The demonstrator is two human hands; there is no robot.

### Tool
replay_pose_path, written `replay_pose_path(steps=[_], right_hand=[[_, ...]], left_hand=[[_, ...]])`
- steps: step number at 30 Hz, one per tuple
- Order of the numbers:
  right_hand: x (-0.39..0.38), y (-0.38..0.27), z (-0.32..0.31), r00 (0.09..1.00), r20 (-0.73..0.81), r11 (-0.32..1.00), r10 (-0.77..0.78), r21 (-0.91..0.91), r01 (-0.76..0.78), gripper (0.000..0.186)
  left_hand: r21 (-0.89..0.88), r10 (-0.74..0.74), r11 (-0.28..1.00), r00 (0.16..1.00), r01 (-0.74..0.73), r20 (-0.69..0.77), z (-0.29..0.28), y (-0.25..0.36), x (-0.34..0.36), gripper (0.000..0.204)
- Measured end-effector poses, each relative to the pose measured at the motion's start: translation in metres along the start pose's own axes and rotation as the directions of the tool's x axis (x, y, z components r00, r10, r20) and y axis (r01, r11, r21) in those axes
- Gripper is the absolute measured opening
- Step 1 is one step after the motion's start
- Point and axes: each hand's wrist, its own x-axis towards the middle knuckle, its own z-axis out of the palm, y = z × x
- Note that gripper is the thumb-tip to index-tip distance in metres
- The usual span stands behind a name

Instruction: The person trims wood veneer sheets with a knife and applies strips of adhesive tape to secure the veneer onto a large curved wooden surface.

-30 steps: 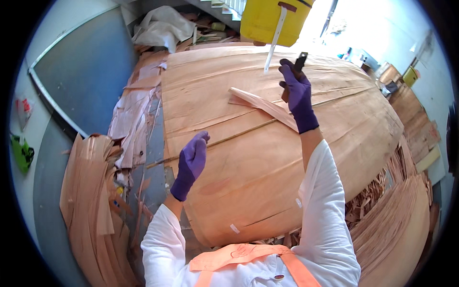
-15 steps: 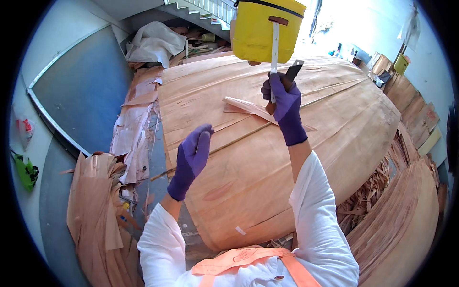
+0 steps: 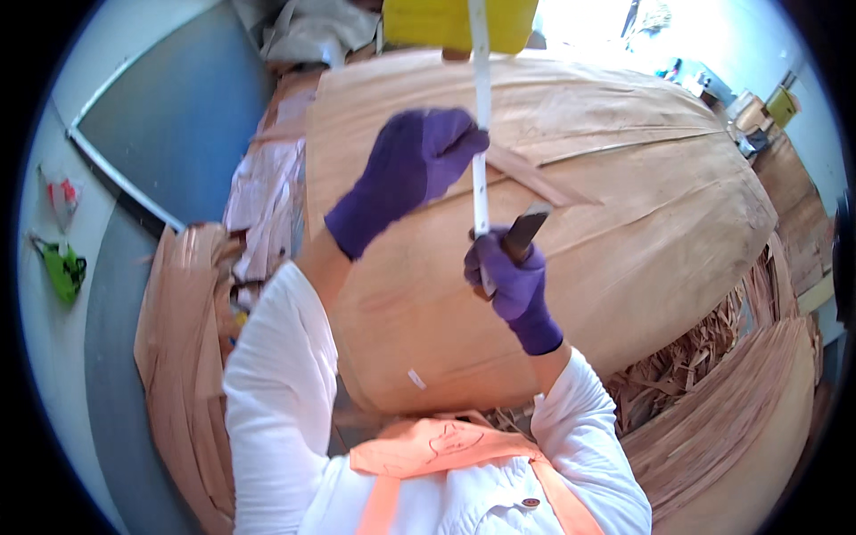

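Note:
My right hand point(image 3: 510, 278), in a purple glove, is closed around a knife with a broad dark blade point(image 3: 524, 234) that points up and away. The same hand holds the lower end of a narrow white strip point(image 3: 481, 187) with small holes along it. Higher up, my left hand point(image 3: 423, 156), also purple-gloved, has its fingers curled in at the strip's left edge and pinches it. The strip runs up to a yellow box-like container point(image 3: 428, 25), cut off by the top of the picture. Beneath both hands lies a large stack of thin wood veneer sheets point(image 3: 410, 312).
A loose veneer piece point(image 3: 539, 178) rests on the stack. Bundled veneer point(image 3: 183, 348) stands at the left, and more sheets point(image 3: 731, 428) with scraps point(image 3: 682, 361) lie at the right. A blue-grey panel point(image 3: 183, 116) leans at the far left; a green bag point(image 3: 64, 272) hangs nearby.
My left hand has risen and moved right, closing on the white strip. My right hand has come down and nearer with the knife and strip. The yellow container sits higher in view.

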Motion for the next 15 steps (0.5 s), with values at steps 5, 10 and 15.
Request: replay_pose_path(steps=[5, 10, 15], right_hand=[[-0.009, -0.013, -0.024, 0.996, 0.044, 0.994, 0.084, -0.078, -0.080, 0.016], [-0.026, 0.016, -0.058, 0.953, -0.031, 0.935, 0.302, -0.188, -0.302, 0.016], [-0.041, 0.051, -0.069, 0.884, -0.105, 0.867, 0.456, -0.173, -0.467, 0.015]], left_hand=[[-0.183, -0.084, 0.980, 0.996, 0.079, -0.017, -0.004, -0.053, -0.017, 0.024], [-0.517, -0.546, 0.740, 0.833, 0.431, -0.086, -0.034, -0.030, -0.016, 0.028], [-0.820, -0.690, 0.440, 0.722, 0.367, -0.048, -0.006, -0.053, -0.110, 0.027]])
